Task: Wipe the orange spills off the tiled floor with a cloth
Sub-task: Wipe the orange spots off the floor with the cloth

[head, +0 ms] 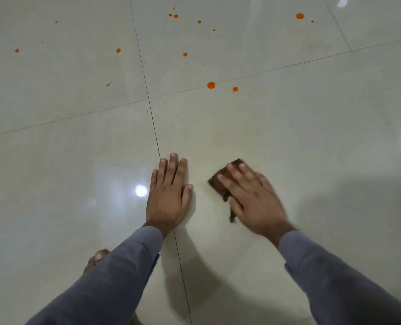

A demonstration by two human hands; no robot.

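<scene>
A person crouched over a glossy tiled floor (pixel 288 141), the right hand (pixel 253 198) pressing a dark brown cloth (pixel 220 182) flat against the tile just right of the point where the long grout line (pixel 156 137) met the left hand (pixel 169 193). The right hand's fingers lay spread and slightly apart on top of the cloth, pinning it by downward pressure instead of gripping it; the hand was blurred, which suggested a wiping stroke. The left hand rested palm-down beside the grout line, fingers straight and close together, thumb out, apparently bracing the body. Grey sleeves covered both forearms, and a bare foot (pixel 96 259) showed left of the grout line, near the frame's bottom.

The tile around the cloth looked nearly clean, with only a faint smear near it. The orange spills lay well beyond, past the grout crossing: the largest drop (pixel 211 85) sat on the cross joint right of the grout line, a smaller drop (pixel 235 89) just beside it, and scattered spots farther off on both sides. Doing this step well likely meant keeping the cloth flat under even pressure, then working outward to the untouched drops with a clean face of the cloth.
</scene>
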